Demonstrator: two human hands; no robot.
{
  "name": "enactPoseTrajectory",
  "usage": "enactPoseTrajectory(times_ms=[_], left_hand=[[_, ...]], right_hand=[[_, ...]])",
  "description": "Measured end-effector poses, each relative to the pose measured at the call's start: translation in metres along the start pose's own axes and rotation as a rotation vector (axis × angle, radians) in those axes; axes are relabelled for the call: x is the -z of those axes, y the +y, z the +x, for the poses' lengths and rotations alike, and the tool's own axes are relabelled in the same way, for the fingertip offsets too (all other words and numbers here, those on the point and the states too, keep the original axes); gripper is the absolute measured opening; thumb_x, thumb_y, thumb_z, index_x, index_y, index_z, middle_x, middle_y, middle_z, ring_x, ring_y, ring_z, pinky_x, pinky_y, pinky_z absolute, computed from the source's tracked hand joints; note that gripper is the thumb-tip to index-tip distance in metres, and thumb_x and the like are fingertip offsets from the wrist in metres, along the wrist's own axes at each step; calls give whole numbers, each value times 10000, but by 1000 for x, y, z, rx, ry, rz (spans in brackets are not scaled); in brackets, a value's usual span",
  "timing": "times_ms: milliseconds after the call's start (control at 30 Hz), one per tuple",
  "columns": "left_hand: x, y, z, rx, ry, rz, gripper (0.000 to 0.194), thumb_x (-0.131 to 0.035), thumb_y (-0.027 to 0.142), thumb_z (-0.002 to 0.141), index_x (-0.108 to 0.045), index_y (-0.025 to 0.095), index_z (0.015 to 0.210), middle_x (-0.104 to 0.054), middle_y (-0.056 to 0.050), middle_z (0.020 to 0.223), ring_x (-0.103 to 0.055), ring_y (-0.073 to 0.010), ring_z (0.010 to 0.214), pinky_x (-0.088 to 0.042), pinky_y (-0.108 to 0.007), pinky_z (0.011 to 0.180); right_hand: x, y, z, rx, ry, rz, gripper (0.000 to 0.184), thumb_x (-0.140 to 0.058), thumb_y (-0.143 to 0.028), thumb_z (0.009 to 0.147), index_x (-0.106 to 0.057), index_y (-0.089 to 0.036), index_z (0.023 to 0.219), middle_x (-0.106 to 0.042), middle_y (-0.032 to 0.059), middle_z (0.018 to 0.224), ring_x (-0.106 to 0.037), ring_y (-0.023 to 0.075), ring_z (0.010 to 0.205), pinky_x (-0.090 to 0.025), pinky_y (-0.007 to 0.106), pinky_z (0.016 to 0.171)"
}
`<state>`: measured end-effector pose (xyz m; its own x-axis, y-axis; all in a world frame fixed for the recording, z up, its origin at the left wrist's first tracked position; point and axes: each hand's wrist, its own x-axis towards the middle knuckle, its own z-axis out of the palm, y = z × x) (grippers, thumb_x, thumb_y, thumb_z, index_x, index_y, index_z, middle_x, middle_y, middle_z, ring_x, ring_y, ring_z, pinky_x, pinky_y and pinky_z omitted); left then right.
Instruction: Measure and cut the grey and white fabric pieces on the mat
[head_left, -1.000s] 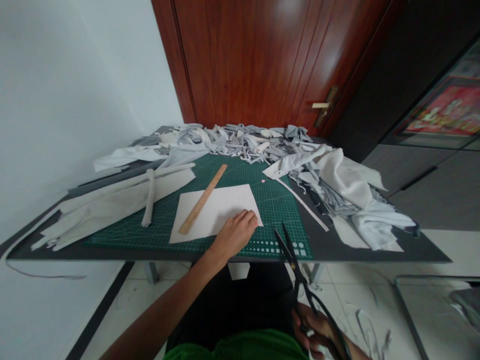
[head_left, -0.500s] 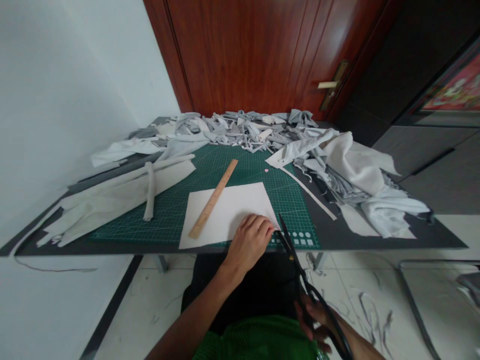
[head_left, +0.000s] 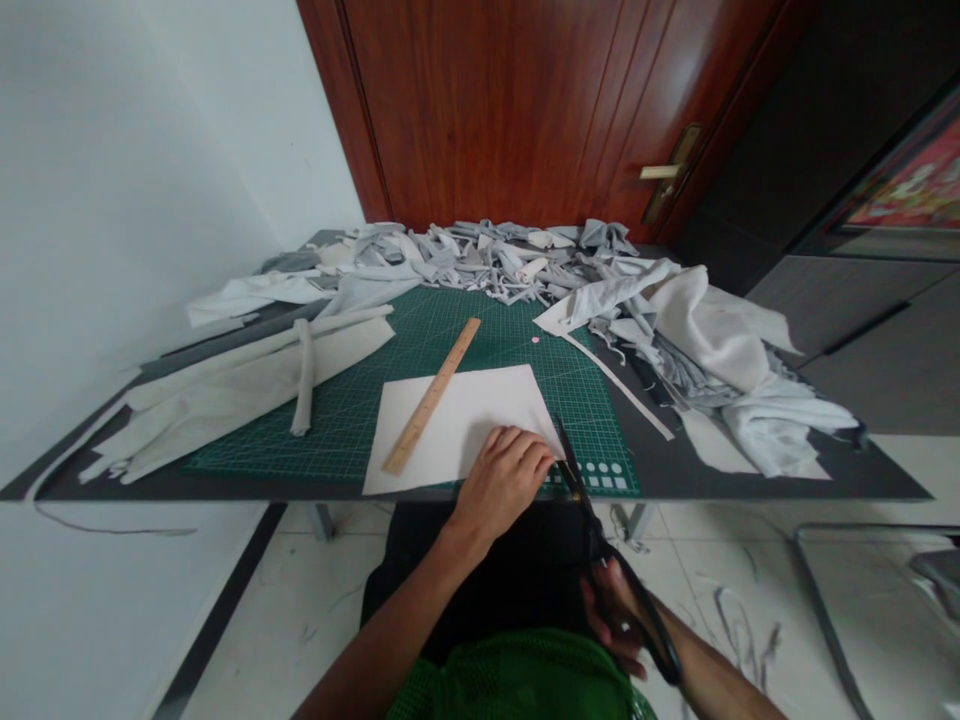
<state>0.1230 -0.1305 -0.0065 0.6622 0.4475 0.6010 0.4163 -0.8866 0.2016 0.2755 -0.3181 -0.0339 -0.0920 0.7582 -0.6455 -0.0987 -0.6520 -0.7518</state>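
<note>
A white sheet of fabric (head_left: pixel 420 400) lies at the front of the green cutting mat (head_left: pixel 330 440). My left hand (head_left: pixel 504 482) rests on its lower right part, fingers curled and closed on the fabric's edge. Large black scissors (head_left: pixel 588 522) are gripped by their handles in my right hand (head_left: pixel 619 610), below the table edge. Their blades point up and away, slightly parted, at the fabric's right edge next to my left fingertips. Across the left part of the fabric lies a wooden ruler (head_left: pixel 433 397), slanting onto the mat.
Long white fabric pieces (head_left: pixel 247 390) lie on the left, with a rolled strip (head_left: pixel 303 385) across them. Grey and white scraps (head_left: pixel 480 262) line the back. A fabric heap (head_left: pixel 705 330) covers the right side, near a thin strip (head_left: pixel 622 385). Behind the table stands a wooden door (head_left: pixel 510 110).
My right hand has moved the scissors slightly up and forward, and the blades are closer together at the fabric's edge. My left hand stays on the fabric. The view has shifted slightly.
</note>
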Motion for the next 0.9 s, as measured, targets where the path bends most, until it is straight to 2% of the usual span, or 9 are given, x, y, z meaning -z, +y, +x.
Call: enactPoseTrajectory(times_ms=[200,400,700,900], left_hand=[[0,1,-1,-10,-9,8,105,-624,217,1028,-633,185,929,-723,-21,971,-617,-208,933,-451,-377,893],[0,0,-2,-19,-7,5,110,-601,220,1040,-636,190,940,-728,-28,986,-623,-209,948,-450,-384,921],[1,1,-2,-28,2,0,122,-585,222,1047,-633,191,939,-722,-20,970,-615,-205,942,-442,-385,928],[0,1,-2,-23,3,-3,142,-564,228,1056,-636,187,940,-722,-26,964,-619,-206,937,-446,-386,924]], right_hand=[[-8,-23,-15,41,28,-98,844,-415,-1022,726,-562,-204,873,-543,-9,735,-400,107,582,-316,254,523],[-14,-34,-18,9,50,-85,883,-432,-1059,650,-549,-198,808,-534,-5,728,-384,101,591,-309,248,534],[-12,-25,-11,19,60,14,826,-545,-1016,649,-528,-198,768,-534,-14,697,-399,86,569,-331,230,521],[-9,-10,1,17,61,-12,844,-479,-1044,648,-514,-206,743,-506,-30,639,-358,70,484,-300,218,437]])
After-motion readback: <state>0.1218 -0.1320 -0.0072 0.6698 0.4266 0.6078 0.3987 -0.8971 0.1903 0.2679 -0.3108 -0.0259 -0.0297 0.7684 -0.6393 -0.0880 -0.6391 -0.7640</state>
